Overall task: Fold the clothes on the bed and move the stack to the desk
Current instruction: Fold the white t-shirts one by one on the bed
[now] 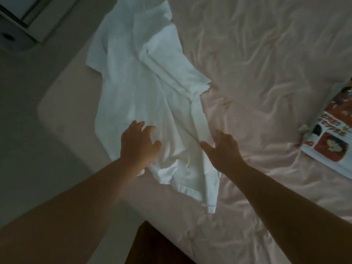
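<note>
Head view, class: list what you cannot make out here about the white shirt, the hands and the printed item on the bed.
- White shirt: front or back unclear; dim light and rumpled folds.
- Left hand and right hand: whether they touch the cloth; blur.
- Printed item: cut by the right edge; lettering too blurred to read.
- Desk: out of frame.

Dim, soft, bluish; wide-angle bowing
</note>
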